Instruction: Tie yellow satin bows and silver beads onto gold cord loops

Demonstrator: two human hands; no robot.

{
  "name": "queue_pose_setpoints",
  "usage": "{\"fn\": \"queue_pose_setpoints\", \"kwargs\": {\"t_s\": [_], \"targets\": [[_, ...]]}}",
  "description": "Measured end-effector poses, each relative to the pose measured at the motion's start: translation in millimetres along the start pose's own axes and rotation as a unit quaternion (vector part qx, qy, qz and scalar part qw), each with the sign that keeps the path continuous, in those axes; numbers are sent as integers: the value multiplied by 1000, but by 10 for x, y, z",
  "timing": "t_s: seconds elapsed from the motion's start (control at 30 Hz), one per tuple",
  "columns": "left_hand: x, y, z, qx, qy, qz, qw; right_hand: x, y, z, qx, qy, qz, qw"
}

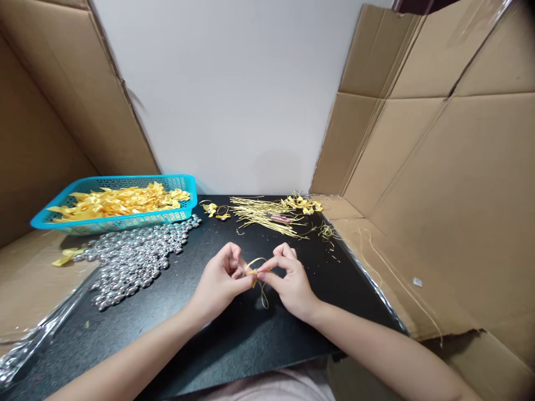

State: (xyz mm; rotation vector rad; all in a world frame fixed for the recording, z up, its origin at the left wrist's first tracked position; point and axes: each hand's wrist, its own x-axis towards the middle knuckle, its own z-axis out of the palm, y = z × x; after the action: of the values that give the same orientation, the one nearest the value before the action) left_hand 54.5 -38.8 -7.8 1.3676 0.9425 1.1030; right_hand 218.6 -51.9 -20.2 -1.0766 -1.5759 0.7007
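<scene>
My left hand (225, 278) and my right hand (290, 278) meet fingertip to fingertip above the black table (200, 356). Between them is a small yellow ribbon bow, mostly covered by the fingers, with a thin yellow cord (264, 298) looping above and below it. The left thumb and fingers pinch the bow from one side. On the other side, the right thumb and index finger are pressed together on the cord close to the bow. Exactly how cord and bow are joined is hidden by the fingertips.
A blue basket (190, 195) of yellow ribbon bows (121, 201) stands at back left, silver beads (134, 256) spread before it. Cut yellow cords (259, 211) lie at the back, near finished-looking bows (307, 204) and a pink tool (280, 219). Cardboard walls (451, 184) flank the table.
</scene>
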Motion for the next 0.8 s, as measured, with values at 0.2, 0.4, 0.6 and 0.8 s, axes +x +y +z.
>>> {"fn": "queue_pose_setpoints", "kwargs": {"t_s": [0.2,0.4,0.6,0.8], "targets": [[61,-31,-21,21,7,-37,999,54,-68,-120,146,25,-73,986],[104,-49,-60,25,-3,-48,999,81,-188,-277,239,-61,7,969],[159,-117,-112,66,5,-13,998,89,-301,-398,280,-74,9,957],[190,-108,-201,135,36,58,988,165,-341,-574,296,-177,59,937]]}}
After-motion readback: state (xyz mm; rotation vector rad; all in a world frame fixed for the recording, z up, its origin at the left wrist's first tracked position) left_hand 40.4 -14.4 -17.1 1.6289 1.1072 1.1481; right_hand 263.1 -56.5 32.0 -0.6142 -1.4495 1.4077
